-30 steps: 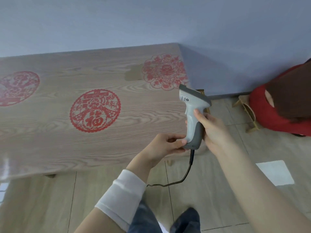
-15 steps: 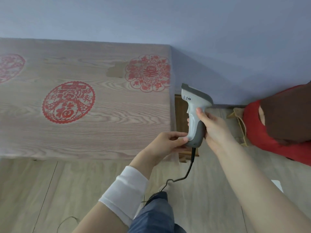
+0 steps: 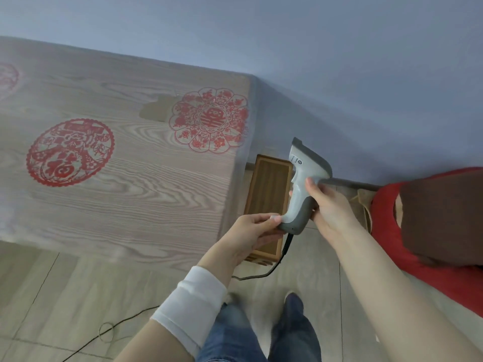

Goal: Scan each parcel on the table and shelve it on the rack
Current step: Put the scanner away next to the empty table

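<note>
Table: long table with pale wood-grain laminate top (image 3: 130,205) filled the left and centre, running back to the wall.
Table decals: partial red paper-cut roundel (image 3: 7,79) at the far left edge; round red paper-cut decal with characters (image 3: 70,152) on the near left; flower-shaped red paper-cut decal (image 3: 209,120) by the far right corner.
Table mark: darker tan patch (image 3: 156,111) touched the flower decal's left side.
Floor: pale wood-look tiled floor (image 3: 52,296) with thin dark joints lay below the table's near edge.
Floor cable: thin black looped wire (image 3: 112,330) lay on the tiles, lower left.
Wall: plain blue-grey painted wall (image 3: 339,61) across the top, meeting the floor right of the table.
Sleeve: white fabric cuff (image 3: 193,301) on the left forearm.
Left hand: left hand (image 3: 251,233) pinched the butt of the scanner handle between thumb and fingers.
Legs: blue denim trouser legs (image 3: 235,333) at bottom centre.
Box: brown rectangular wooden box (image 3: 269,184) stood on the floor just beside the table's right end.
Scanner: grey-and-white pistol-shaped handheld scanner (image 3: 300,189) was held upright in the air in front of the box, between both hands.
Scanner cord: black cord (image 3: 277,262) dropped from the handle base.
Right hand: right hand (image 3: 329,207) was wrapped round the scanner grip, thumb up the handle's near side.
Right edge: large red rounded object with a dark brown panel (image 3: 418,257) sat on the floor; what it was, cannot tell.
</note>
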The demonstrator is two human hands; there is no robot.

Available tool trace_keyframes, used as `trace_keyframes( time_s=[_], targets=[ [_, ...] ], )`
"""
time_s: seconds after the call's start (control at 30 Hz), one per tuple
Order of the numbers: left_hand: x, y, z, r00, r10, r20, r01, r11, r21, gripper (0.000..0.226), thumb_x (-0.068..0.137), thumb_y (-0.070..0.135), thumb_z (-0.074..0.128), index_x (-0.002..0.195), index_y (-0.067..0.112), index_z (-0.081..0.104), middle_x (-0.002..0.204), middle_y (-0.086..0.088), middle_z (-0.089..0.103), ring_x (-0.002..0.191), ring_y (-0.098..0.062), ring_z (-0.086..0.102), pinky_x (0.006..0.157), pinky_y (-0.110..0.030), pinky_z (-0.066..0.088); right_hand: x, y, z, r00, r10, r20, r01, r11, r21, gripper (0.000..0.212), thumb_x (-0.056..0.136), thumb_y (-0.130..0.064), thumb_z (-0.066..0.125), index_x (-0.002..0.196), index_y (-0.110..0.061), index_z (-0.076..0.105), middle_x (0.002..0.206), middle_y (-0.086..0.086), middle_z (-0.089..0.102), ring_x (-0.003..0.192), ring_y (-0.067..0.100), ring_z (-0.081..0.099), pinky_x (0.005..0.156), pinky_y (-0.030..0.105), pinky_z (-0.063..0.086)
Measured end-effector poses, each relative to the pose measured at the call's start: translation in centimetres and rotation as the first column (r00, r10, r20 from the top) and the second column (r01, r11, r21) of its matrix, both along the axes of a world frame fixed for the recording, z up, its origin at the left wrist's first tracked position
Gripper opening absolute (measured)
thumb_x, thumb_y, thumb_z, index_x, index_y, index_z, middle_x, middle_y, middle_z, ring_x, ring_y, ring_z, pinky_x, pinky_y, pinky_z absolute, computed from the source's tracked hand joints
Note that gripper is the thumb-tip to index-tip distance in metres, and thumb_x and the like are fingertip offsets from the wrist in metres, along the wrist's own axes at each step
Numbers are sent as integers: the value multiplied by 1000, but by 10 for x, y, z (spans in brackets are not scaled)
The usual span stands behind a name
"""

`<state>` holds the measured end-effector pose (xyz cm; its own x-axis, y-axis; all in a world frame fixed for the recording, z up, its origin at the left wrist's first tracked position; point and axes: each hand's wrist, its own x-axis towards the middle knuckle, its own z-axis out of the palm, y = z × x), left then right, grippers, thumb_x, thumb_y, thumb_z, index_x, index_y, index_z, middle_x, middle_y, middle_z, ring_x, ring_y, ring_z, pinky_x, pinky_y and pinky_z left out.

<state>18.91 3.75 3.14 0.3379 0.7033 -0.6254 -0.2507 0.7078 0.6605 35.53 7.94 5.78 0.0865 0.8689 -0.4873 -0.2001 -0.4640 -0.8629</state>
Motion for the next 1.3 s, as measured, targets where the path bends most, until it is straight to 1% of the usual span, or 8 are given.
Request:
trace_keyframes(
  time_s=[0.1, 0.23, 0.4, 0.53, 0.8, 1.0, 1.1, 1.3],
  targets=[
    [30, 1, -10, 992, 121, -38, -122, 992, -28, 19, 85, 21, 66, 101, 12, 70, 103, -9, 72, 93, -14, 70, 76, -19, 54, 28, 20, -19, 993, 119, -16, -119, 992, -29, 21, 85, -31, 63, 101, -17, 64, 93, -1, 75, 94, 22, 70, 81, 38, 55],
    [71, -2, -20, 961, 263, -88, -269, 960, -75, 15, 85, 23, 66, 98, 16, 71, 100, -7, 72, 90, -11, 69, 75, -19, 54, 63, 41, -32, 969, 247, -27, -248, 963, -102, 45, 85, -31, 64, 125, -10, 55, 119, 12, 65, 107, 30, 63, 93, 47, 51],
    [100, -8, -34, 895, 430, -121, -445, 877, -178, 9, 85, 21, 66, 91, 16, 72, 80, -3, 73, 72, -6, 69, 68, -17, 55, 81, 54, -44, 935, 345, -78, -353, 909, -220, 48, 89, -27, 61, 131, -8, 50, 122, 15, 62, 107, 29, 62, 90, 41, 52],
    [112, -8, -63, 826, 536, -172, -563, 791, -238, 10, 85, 21, 67, 89, 13, 71, 73, -4, 67, 66, -7, 62, 68, -16, 56, 88, 60, -73, 917, 377, -127, -398, 864, -308, 40, 89, -25, 60, 127, -14, 50, 114, 9, 63, 102, 24, 62, 77, 33, 55],
    [127, 8, -206, 746, 608, -271, -666, 678, -312, 28, 87, 20, 65, 111, 6, 63, 90, -5, 66, 79, -10, 62, 81, -19, 53, 86, 85, -223, 915, 389, -111, -393, 791, -468, 30, 91, -19, 58, 119, -9, 53, 114, 11, 62, 103, 25, 60, 81, 35, 51],
    [120, 27, -337, 720, 588, -368, -685, 689, -238, 29, 85, 23, 67, 108, 5, 69, 93, -4, 69, 84, -10, 65, 72, -13, 53, 77, 109, -350, 911, 403, -83, -387, 768, -510, 16, 87, -18, 63, 101, -11, 58, 109, 12, 64, 103, 26, 61, 76, 32, 53],
    [116, 35, -393, 700, 579, -419, -701, 670, -245, 28, 82, 23, 70, 104, 7, 70, 88, -3, 68, 80, -10, 64, 75, -18, 54, 72, 115, -406, 923, 382, -40, -342, 773, -534, 30, 85, -17, 67, 111, -6, 56, 111, 13, 64, 106, 28, 61, 86, 37, 51],
    [113, 47, -455, 674, 587, -449, -730, 621, -285, 29, 80, 18, 72, 104, 3, 69, 91, -4, 67, 79, -11, 64, 67, -16, 56, 64, 122, -470, 940, 337, 43, -255, 782, -568, 13, 82, -16, 70, 82, -12, 57, 96, 8, 65, 98, 24, 60, 92, 39, 49]
  ],
)
